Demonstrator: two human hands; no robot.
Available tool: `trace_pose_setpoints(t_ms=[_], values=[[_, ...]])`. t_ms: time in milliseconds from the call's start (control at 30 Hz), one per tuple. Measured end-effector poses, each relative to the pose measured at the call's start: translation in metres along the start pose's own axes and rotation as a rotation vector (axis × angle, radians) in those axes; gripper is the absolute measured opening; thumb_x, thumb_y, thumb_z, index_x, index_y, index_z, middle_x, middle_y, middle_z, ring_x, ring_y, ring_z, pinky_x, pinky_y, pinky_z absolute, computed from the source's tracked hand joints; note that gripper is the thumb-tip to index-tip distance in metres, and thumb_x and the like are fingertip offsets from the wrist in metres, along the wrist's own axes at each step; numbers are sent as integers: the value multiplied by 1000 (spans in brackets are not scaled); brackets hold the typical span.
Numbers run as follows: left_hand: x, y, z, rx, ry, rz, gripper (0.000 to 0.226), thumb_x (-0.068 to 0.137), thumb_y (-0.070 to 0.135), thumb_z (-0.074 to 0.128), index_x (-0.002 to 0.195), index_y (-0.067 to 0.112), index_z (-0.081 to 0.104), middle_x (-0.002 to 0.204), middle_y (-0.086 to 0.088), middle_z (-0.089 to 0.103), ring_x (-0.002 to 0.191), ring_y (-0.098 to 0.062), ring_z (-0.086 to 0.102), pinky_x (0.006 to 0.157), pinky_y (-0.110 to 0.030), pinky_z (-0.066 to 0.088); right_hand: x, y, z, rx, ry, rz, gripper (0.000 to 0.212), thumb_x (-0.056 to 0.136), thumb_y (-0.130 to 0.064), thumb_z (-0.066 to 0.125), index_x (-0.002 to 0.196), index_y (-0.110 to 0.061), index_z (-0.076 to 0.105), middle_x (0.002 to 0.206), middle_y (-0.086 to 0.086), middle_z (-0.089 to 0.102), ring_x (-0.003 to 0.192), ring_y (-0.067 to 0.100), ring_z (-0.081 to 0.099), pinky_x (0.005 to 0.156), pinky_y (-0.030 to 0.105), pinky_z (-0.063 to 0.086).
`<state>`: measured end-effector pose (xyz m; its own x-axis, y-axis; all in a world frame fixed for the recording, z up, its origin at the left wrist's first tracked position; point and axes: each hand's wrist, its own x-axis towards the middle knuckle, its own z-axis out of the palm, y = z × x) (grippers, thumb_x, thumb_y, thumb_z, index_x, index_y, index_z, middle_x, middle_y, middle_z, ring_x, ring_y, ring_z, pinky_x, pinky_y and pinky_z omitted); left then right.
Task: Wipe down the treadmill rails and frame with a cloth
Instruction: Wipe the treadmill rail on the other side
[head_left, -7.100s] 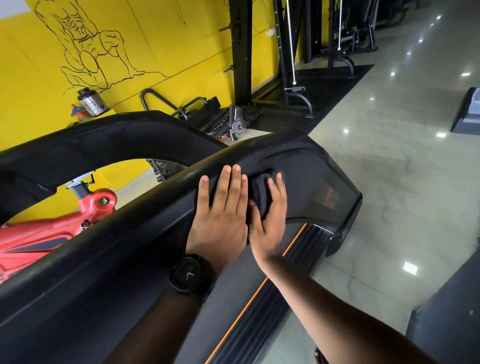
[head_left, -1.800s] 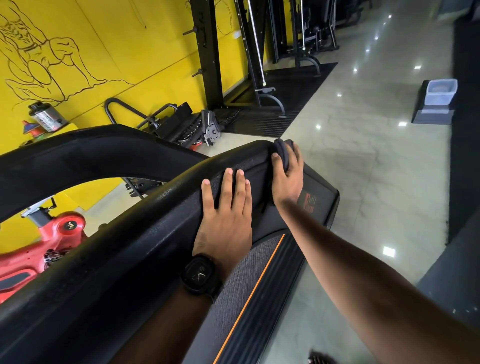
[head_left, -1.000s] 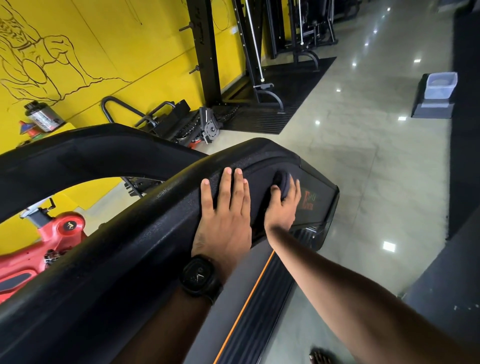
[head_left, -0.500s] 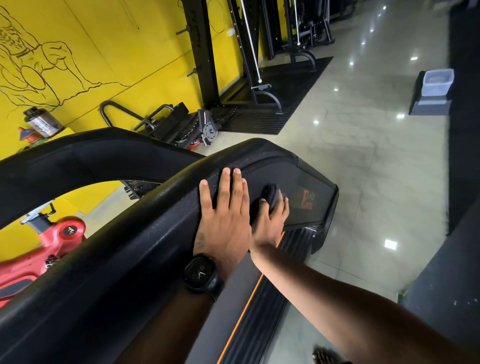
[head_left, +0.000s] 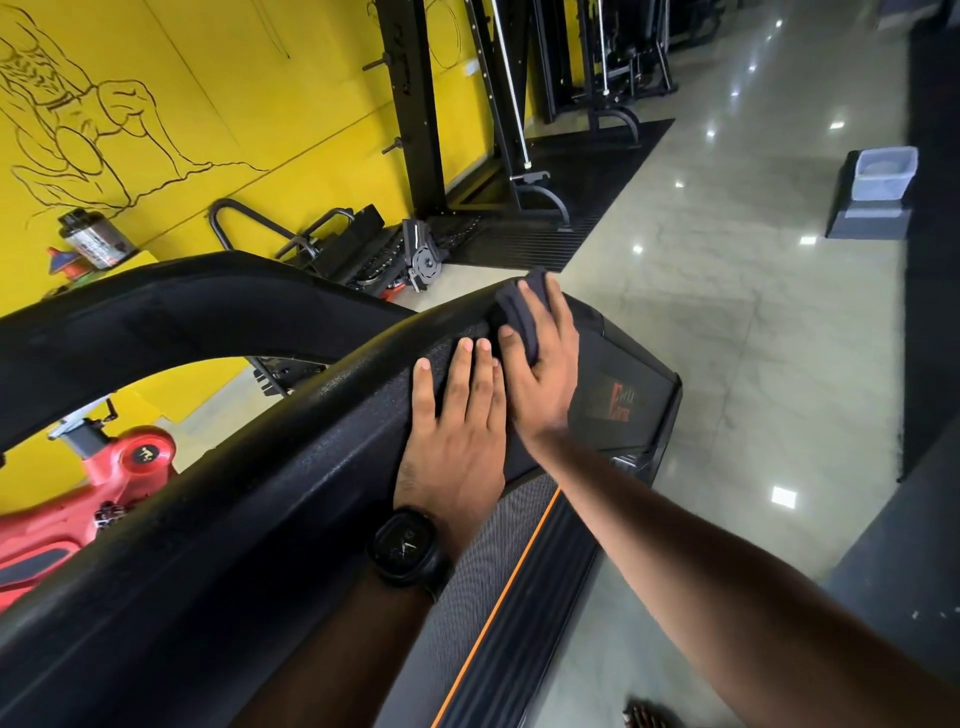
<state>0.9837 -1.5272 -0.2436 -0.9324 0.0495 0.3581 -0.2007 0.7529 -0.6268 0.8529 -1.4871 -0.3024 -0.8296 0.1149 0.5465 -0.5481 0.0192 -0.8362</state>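
Observation:
The treadmill's near black rail (head_left: 311, 426) curves from lower left up to its end housing (head_left: 623, 400), which bears a red logo. My left hand (head_left: 457, 431), with a black watch on the wrist, rests flat on the rail's inner face, fingers straight. Just beyond it, my right hand (head_left: 548, 379) holds a dark bunched cloth (head_left: 519, 306) between thumb and fingers and presses it on the top edge of the rail near its end. A second black rail (head_left: 182, 312) arches behind. The grey belt (head_left: 514, 525) and an orange-striped side deck (head_left: 519, 597) run below my arms.
A red exercise bike (head_left: 104, 483) stands left of the treadmill by the yellow wall. A shaker bottle (head_left: 93, 239) sits on a yellow ledge. Black cable machines (head_left: 415, 104) stand on a rubber mat (head_left: 571, 182). On the right, a plastic tub (head_left: 885, 171) rests beside the glossy tiled floor (head_left: 727, 338).
My right hand has slid the cloth up from the housing's side face to the top edge of the rail end. My left hand has stayed in place.

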Motion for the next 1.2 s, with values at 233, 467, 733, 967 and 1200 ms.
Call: trace_pose_setpoints(t_ms=[233, 467, 733, 967, 1200], values=[[0, -1, -1, 6, -19, 6, 64, 95, 22, 26, 154, -1, 19, 163, -21, 15, 151, -37, 10, 114, -66, -11, 27, 21, -1, 26, 40, 298, 49, 96, -40, 52, 145, -33, 55, 161, -8, 36, 144, 8, 35, 120, 31, 28], [3, 2, 2, 47, -46, 32, 64, 96, 21, 21, 155, -2, 16, 163, -22, 12, 151, -40, 7, 111, -70, -11, 34, 50, -7, 93, 85, 555, 50, 104, -35, 49, 153, -25, 44, 163, -6, 29, 143, 11, 36, 108, 22, 26], [0, 2, 3, 52, -66, 41, 63, 96, 20, 19, 155, -3, 14, 164, -22, 9, 152, -39, 3, 112, -67, -15, -10, 59, -7, 60, 66, 938, 59, 104, -47, 41, 158, -25, 33, 167, 3, 21, 146, 28, 36, 114, 38, 27], [-5, 3, 0, 22, -95, 38, 69, 98, 31, 30, 155, -2, 9, 164, -21, 0, 152, -37, -6, 114, -62, -19, -69, 34, -5, 97, 26, 928, 58, 102, -49, 48, 155, -29, 40, 163, 3, 24, 143, 28, 39, 119, 40, 28], [-11, -2, -5, -114, -65, 80, 68, 100, 44, 26, 154, 2, 26, 164, -18, 17, 153, -31, 4, 121, -56, -8, -77, -6, -20, 557, 233, 898, 29, 105, -36, 53, 126, -16, 58, 130, -1, 59, 123, 11, 58, 98, 18, 46]])
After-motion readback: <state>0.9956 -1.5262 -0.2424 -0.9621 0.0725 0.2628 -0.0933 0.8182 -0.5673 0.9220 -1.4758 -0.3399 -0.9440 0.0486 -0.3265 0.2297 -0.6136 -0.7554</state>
